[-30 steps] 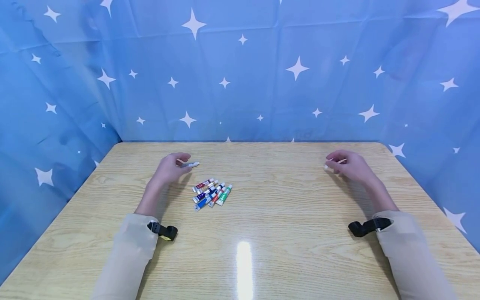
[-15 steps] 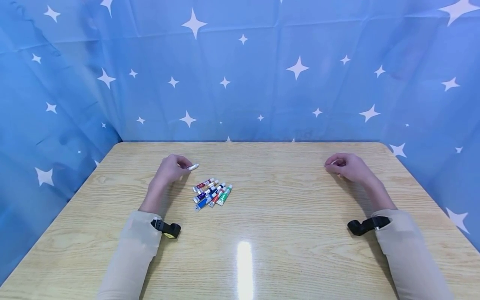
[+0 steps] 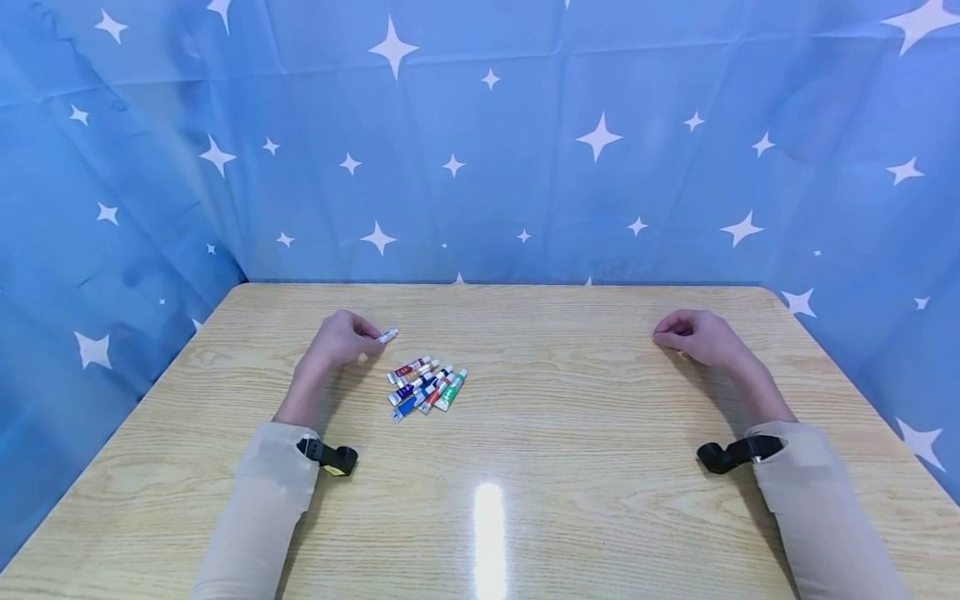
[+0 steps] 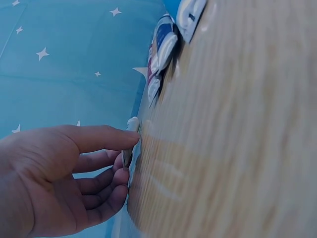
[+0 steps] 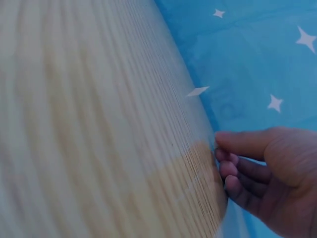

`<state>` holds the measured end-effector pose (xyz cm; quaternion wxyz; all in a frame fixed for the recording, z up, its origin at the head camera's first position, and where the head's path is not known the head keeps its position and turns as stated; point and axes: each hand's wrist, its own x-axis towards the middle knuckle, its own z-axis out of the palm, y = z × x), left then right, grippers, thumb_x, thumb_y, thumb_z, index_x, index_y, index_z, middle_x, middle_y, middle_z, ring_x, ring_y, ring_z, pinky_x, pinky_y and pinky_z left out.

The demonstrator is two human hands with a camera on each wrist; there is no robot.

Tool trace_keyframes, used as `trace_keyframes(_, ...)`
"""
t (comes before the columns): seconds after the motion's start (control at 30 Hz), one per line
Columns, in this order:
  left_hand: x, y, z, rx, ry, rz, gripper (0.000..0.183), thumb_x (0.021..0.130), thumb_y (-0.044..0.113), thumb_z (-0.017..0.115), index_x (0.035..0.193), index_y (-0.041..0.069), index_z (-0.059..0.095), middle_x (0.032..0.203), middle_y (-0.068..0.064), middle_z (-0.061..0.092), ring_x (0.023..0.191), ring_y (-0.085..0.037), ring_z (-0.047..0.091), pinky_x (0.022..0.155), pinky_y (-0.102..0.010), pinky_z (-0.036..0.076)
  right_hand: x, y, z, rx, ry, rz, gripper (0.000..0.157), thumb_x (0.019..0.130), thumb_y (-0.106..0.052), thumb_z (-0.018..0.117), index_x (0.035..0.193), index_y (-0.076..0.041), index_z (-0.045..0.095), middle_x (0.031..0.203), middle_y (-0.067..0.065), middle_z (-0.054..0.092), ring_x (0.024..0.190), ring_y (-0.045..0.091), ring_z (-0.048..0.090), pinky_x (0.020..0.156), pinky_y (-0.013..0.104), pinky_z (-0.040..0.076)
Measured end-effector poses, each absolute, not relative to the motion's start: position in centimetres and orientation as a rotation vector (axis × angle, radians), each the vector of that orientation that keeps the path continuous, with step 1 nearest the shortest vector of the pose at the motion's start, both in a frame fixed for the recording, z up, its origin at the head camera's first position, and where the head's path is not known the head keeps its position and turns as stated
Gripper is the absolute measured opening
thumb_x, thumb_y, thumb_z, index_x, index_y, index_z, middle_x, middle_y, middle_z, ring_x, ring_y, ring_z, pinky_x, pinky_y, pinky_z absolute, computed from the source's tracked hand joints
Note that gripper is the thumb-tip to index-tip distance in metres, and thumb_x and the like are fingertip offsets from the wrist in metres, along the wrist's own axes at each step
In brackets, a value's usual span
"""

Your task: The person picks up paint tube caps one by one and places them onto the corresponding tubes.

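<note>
My left hand (image 3: 341,337) pinches a small paint tube (image 3: 388,335) by its body just above the table, at the back left. In the left wrist view, the tube's white cap (image 4: 132,123) sticks out past the thumb. To the right and nearer lies a loose pile of several paint tubes (image 3: 408,402), with red, blue, purple and green labels. At the back right, my right hand (image 3: 697,333) is low over the table, fingertips curled in against the thumb around a small white-tipped tube seen earlier. Now the fingers hide that tube, also in the right wrist view.
The wooden table (image 3: 555,417) has a bright light reflection (image 3: 490,537) near its front. A blue curtain (image 3: 495,192) with white stars hangs behind and at both sides. Both wrists carry black camera mounts.
My left fingers have closed on the tube and cover more of it. My right fingers have drawn together, and the white tip there has gone out of sight. The pile has not moved.
</note>
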<state>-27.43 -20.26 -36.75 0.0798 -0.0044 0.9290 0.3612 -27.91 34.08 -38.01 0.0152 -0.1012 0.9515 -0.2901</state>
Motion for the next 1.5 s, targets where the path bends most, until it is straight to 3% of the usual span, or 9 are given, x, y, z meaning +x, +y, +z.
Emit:
trace_keyframes(0.3, -27.1, -19.7, -36.2, 0.077, 2.809, 1.091, 0.023, 0.075, 0.018, 0.072, 0.094, 0.006, 0.066, 0.086, -0.009, 0.061, 0.075, -0.023, 0.054, 0.061, -0.03, 0.046, -27.4, 33.7, -37.2, -0.291, 2.897, -1.0, 0.028, 0.09, -0.027, 0.058, 0.102, -0.002, 0.058, 0.091, 0.015, 0.061, 0.068, 0.023, 0.059, 0.057, 0.032, 0.05)
trace_keyframes(0.53, -26.5, -18.4, -35.3, 0.177, 2.784, 1.177, 0.018, 0.076, 0.012, 0.07, 0.092, 0.005, 0.065, 0.084, -0.01, 0.063, 0.075, -0.027, 0.058, 0.062, -0.033, 0.05, -27.0, 32.2, -35.9, -0.391, 2.998, -0.984, 0.03, 0.089, -0.033, 0.058, 0.099, -0.005, 0.06, 0.088, 0.012, 0.063, 0.072, 0.025, 0.059, 0.057, 0.028, 0.046)
trace_keyframes(0.77, -25.6, -16.7, -34.2, 0.314, 2.856, 1.146, 0.014, 0.078, 0.015, 0.069, 0.089, 0.007, 0.067, 0.081, -0.007, 0.062, 0.07, -0.02, 0.056, 0.06, -0.03, 0.048, -26.4, 30.2, -34.7, -0.501, 2.988, -1.081, 0.024, 0.09, -0.027, 0.058, 0.1, -0.006, 0.06, 0.088, 0.013, 0.063, 0.075, 0.029, 0.061, 0.06, 0.029, 0.049)
trace_keyframes(1.07, -24.3, -13.8, -32.4, 0.533, 2.869, 1.15, 0.012, 0.077, 0.014, 0.07, 0.087, 0.009, 0.066, 0.079, -0.003, 0.062, 0.069, -0.017, 0.055, 0.059, -0.029, 0.048, -24.9, 27.3, -33.1, -0.718, 3.059, -1.095, 0.013, 0.088, -0.02, 0.062, 0.095, -0.01, 0.063, 0.084, 0.001, 0.063, 0.075, 0.012, 0.06, 0.065, 0.019, 0.048)
trace_keyframes(1.5, -21.4, -10.3, -30.6, 0.873, 2.81, 1.213, 0.009, 0.078, 0.013, 0.069, 0.086, 0.011, 0.065, 0.075, 0.002, 0.06, 0.066, -0.015, 0.054, 0.054, -0.028, 0.047, -22.2, 22.8, -31.2, -1.116, 3.049, -1.17, 0.012, 0.085, -0.017, 0.065, 0.097, -0.015, 0.064, 0.083, -0.009, 0.064, 0.075, 0.003, 0.06, 0.063, 0.017, 0.048)
